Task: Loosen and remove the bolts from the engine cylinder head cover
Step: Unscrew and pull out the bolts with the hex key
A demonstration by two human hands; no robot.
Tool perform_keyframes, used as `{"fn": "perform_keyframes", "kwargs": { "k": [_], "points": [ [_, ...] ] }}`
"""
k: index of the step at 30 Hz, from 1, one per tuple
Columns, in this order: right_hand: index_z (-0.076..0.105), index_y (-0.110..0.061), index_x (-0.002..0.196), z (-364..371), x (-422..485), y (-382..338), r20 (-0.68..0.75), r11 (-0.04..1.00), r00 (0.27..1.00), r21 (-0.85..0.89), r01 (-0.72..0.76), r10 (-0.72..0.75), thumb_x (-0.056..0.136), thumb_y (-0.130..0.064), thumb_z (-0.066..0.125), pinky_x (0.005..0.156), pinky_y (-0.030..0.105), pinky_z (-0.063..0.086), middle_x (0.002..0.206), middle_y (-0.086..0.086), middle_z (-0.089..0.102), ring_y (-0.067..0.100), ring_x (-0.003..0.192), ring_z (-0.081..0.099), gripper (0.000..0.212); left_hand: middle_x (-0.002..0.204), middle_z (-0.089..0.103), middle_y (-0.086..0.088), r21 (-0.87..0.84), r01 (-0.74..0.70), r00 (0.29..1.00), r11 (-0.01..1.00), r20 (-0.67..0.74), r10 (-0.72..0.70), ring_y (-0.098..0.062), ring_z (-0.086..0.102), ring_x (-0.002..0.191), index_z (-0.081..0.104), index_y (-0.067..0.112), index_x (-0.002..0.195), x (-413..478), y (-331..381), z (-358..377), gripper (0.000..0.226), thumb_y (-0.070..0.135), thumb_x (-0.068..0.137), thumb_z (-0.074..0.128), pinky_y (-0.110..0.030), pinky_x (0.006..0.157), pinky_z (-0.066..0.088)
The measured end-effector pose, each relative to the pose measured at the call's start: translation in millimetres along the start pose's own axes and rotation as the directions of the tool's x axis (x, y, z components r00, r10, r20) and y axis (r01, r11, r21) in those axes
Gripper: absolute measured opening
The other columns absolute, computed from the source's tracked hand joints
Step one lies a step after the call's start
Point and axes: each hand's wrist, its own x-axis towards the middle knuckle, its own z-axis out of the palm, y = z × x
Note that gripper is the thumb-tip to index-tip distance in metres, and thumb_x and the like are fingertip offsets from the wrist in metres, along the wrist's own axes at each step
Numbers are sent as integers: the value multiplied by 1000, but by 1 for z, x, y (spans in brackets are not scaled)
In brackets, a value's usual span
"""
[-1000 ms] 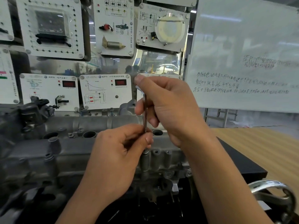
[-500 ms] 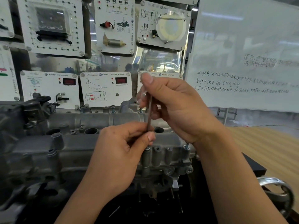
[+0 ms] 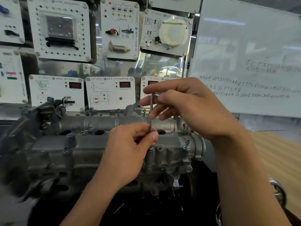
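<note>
A grey cast cylinder head cover (image 3: 101,144) lies across the middle of the view. A thin L-shaped hex key (image 3: 151,115) stands upright over a bolt (image 3: 151,148) at the cover's front edge. My left hand (image 3: 130,147) pinches the key's lower shaft just above the bolt. My right hand (image 3: 189,106) holds the key's top bend between thumb and fingers. Another bolt (image 3: 187,145) stands raised at the cover's right end. Two more bolts (image 3: 144,112) (image 3: 118,111) stick up along the back edge.
White training panels (image 3: 110,92) with displays hang on the wall behind the engine. A whiteboard (image 3: 249,62) with handwriting stands at the right. A wooden table (image 3: 280,154) lies to the right. A chrome handle (image 3: 279,191) sits at the lower right.
My right hand has turned at the top of the key, its fingers spreading further apart. My left hand stays pinched on the shaft. The camera has tilted slightly.
</note>
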Motion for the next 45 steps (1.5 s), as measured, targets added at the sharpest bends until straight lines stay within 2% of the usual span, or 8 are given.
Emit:
{"fn": "perform_keyframes", "kwargs": {
  "k": [4,10,17,22,25,32,41,45],
  "points": [
    [68,-11,115,-4,2,10,93,948,995,312,-63,36,97,-7,44,61,26,53,101,14,76,21,72,69,30,75,75,15,19,30,999,999,32,-31,0,71,73,74,30,82,1,4,-2,17,16,90,71,-10,72,52],
    [71,-11,103,22,11,17,-64,869,988,486,-94,143,101,-10,45,47,21,38,68,4,68,13,49,44,25,76,76,12,42,67,995,997,68,-70,-2,72,74,76,25,83,4,4,-3,11,17,90,71,-21,76,57],
    [64,-13,110,38,15,10,-322,956,932,283,-76,169,90,-11,68,45,14,40,57,-4,63,1,44,51,21,80,76,6,-50,101,990,994,104,-95,-9,72,73,69,25,100,10,3,-2,9,26,98,60,-27,71,56],
    [68,-20,109,46,14,12,-361,990,926,118,-75,113,92,-17,66,49,15,41,52,-13,55,-2,47,51,16,78,75,2,-16,73,978,997,195,-68,-17,72,73,71,24,90,20,14,-15,15,25,98,59,-45,75,59],
    [69,-15,115,44,16,11,-352,997,933,39,-61,71,95,-19,61,59,16,41,62,-19,56,-5,57,53,21,75,75,5,121,-33,957,992,290,-3,-12,72,69,72,21,83,30,18,-23,22,24,99,58,-39,71,60],
    [58,-14,129,37,21,15,-269,986,956,143,-84,120,93,-12,60,46,19,39,65,-3,61,4,47,48,36,84,77,6,57,3,926,998,377,-24,-8,74,79,72,13,98,31,2,-22,18,19,100,55,-26,74,60],
    [68,-2,72,17,8,2,-363,994,927,-20,-112,97,77,-18,86,49,34,56,59,13,70,26,51,69,25,80,77,6,-4,42,932,999,362,-38,-9,74,78,74,18,87,31,0,-21,18,21,97,59,-24,75,60],
    [75,-8,86,16,3,-1,-251,992,967,-100,-79,51,92,-14,70,49,23,50,73,5,75,11,52,61,10,82,77,5,-31,38,927,999,374,-24,-12,74,80,73,18,90,30,-2,-22,18,26,97,58,-26,75,60]
  ]
}}
